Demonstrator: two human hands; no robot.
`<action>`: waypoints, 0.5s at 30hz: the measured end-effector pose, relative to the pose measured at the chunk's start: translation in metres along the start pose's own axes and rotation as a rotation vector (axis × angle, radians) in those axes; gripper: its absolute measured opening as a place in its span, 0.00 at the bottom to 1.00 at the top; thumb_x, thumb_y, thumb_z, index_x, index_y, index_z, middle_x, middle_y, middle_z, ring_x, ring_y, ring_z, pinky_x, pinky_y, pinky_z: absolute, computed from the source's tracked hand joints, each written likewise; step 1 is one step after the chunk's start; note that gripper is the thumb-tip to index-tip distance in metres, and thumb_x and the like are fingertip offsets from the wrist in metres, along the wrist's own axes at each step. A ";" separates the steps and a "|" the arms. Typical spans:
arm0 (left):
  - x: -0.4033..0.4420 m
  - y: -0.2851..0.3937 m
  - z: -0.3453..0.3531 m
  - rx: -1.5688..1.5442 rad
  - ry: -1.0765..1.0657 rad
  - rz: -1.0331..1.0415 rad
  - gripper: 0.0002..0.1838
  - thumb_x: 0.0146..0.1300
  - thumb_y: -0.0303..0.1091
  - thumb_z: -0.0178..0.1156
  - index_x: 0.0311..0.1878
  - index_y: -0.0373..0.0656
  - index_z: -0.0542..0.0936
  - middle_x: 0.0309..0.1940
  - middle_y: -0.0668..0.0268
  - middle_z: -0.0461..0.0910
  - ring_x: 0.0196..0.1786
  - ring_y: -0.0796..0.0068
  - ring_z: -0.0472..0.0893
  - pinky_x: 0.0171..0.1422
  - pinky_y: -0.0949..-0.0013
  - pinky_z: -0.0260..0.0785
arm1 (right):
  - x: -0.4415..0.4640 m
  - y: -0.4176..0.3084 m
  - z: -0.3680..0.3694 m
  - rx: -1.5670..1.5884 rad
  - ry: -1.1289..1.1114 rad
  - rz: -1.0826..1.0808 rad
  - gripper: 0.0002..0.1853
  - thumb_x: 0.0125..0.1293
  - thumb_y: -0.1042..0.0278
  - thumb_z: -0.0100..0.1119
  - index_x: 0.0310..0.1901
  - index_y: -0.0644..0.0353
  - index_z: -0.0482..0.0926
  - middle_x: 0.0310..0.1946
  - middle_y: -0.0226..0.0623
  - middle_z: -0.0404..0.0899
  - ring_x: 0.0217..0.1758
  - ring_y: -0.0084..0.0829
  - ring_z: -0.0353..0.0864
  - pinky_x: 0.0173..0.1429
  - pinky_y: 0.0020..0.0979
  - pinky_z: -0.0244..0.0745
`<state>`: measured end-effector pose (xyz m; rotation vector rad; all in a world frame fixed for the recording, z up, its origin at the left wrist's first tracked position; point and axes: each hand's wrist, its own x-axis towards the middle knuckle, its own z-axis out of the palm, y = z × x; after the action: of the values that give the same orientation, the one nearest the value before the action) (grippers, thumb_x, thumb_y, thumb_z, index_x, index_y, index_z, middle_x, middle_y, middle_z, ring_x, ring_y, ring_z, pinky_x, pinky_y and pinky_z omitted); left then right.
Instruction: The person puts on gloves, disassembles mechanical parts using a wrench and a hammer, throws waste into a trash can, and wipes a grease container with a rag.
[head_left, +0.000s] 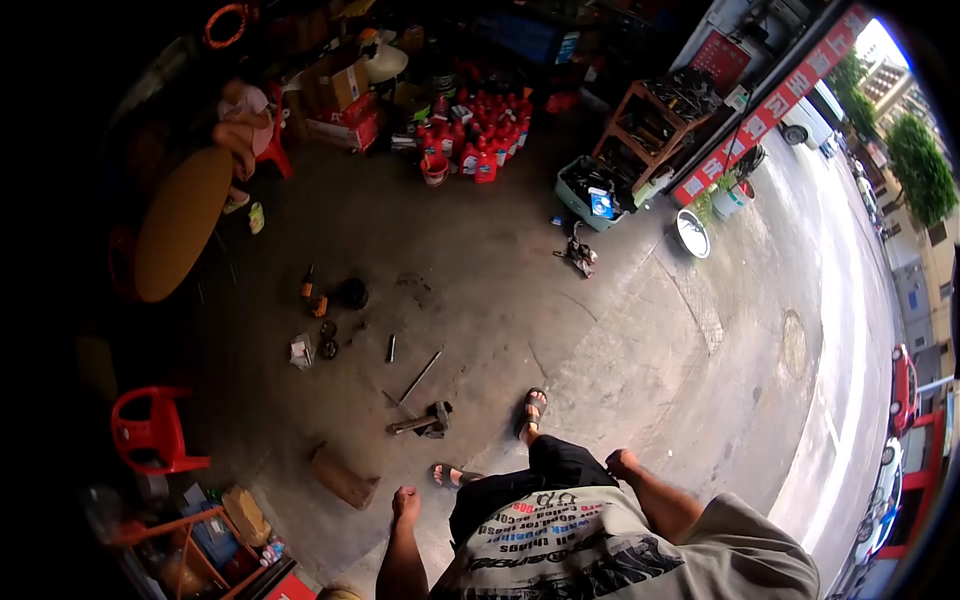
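Note:
My left hand hangs low beside my body, its fingers curled closed with nothing visible in them. My right hand is at my other side, also curled into a fist, with no object showing. Neither hand touches anything on the floor. Nearest to my left hand is a short wooden block. Beyond it lie a thick-handled tool like a hammer, a long metal rod and a short metal cylinder. An orange and black power tool stands farther off, beside a black round container.
A red plastic chair stands left, and a round table with a seated person is behind it. Red bottles crowd the back. A tool rack, a green bin and a white basin line the right.

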<state>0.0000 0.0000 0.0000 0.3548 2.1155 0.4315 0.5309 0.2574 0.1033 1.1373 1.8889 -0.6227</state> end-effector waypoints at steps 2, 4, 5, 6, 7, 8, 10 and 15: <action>0.025 0.041 -0.006 0.004 0.058 0.131 0.12 0.56 0.37 0.60 0.42 0.44 0.83 0.43 0.56 0.83 0.47 0.58 0.82 0.53 0.59 0.74 | -0.023 -0.009 -0.035 0.334 0.007 0.331 0.11 0.50 0.62 0.58 0.30 0.57 0.86 0.36 0.44 0.85 0.39 0.40 0.85 0.42 0.39 0.79; 0.037 0.085 -0.015 0.013 0.075 0.152 0.12 0.57 0.37 0.60 0.42 0.44 0.83 0.43 0.56 0.83 0.47 0.58 0.82 0.53 0.60 0.74 | -0.014 0.009 -0.042 0.546 0.026 0.414 0.13 0.51 0.60 0.58 0.31 0.59 0.85 0.37 0.48 0.84 0.44 0.42 0.85 0.45 0.38 0.78; 0.044 0.116 -0.019 0.000 0.085 0.151 0.12 0.57 0.37 0.60 0.42 0.43 0.83 0.42 0.56 0.83 0.47 0.58 0.82 0.54 0.60 0.73 | 0.006 0.025 -0.030 0.636 0.125 0.489 0.13 0.51 0.60 0.57 0.32 0.60 0.85 0.37 0.49 0.83 0.45 0.41 0.85 0.46 0.38 0.78; 0.032 0.152 -0.023 0.062 0.153 0.179 0.12 0.56 0.36 0.60 0.41 0.42 0.82 0.38 0.57 0.84 0.42 0.60 0.83 0.49 0.61 0.75 | 0.013 0.037 -0.049 0.665 0.139 0.479 0.13 0.51 0.60 0.57 0.32 0.60 0.85 0.37 0.49 0.83 0.45 0.41 0.85 0.46 0.38 0.78; 0.037 0.185 -0.018 0.079 0.168 0.204 0.12 0.56 0.36 0.60 0.41 0.42 0.82 0.38 0.57 0.84 0.42 0.60 0.83 0.49 0.61 0.75 | 0.015 0.050 -0.071 0.701 0.155 0.452 0.13 0.52 0.61 0.57 0.32 0.61 0.85 0.37 0.49 0.83 0.45 0.42 0.85 0.47 0.39 0.78; 0.035 0.213 -0.010 0.037 0.125 0.150 0.12 0.56 0.36 0.60 0.41 0.41 0.82 0.35 0.57 0.84 0.39 0.62 0.84 0.46 0.62 0.75 | 0.014 0.066 -0.092 0.731 0.167 0.429 0.13 0.52 0.62 0.56 0.32 0.62 0.84 0.36 0.50 0.83 0.45 0.42 0.85 0.48 0.39 0.78; 0.029 0.265 0.014 -0.020 0.043 0.111 0.11 0.56 0.35 0.59 0.40 0.41 0.83 0.32 0.58 0.84 0.34 0.65 0.84 0.41 0.63 0.76 | 0.039 0.107 -0.117 0.751 0.203 0.387 0.14 0.52 0.61 0.56 0.32 0.62 0.84 0.35 0.49 0.84 0.45 0.43 0.84 0.48 0.39 0.78; -0.006 0.404 0.123 0.348 -0.151 0.480 0.14 0.56 0.37 0.57 0.43 0.42 0.82 0.38 0.54 0.84 0.44 0.60 0.83 0.50 0.61 0.74 | 0.081 0.201 -0.176 1.443 0.446 0.362 0.13 0.55 0.64 0.56 0.35 0.63 0.84 0.28 0.45 0.84 0.33 0.35 0.86 0.40 0.35 0.80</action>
<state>0.1413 0.3808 0.1164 1.0752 1.9436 0.2928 0.6188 0.5211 0.1295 2.5852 1.2991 -1.7159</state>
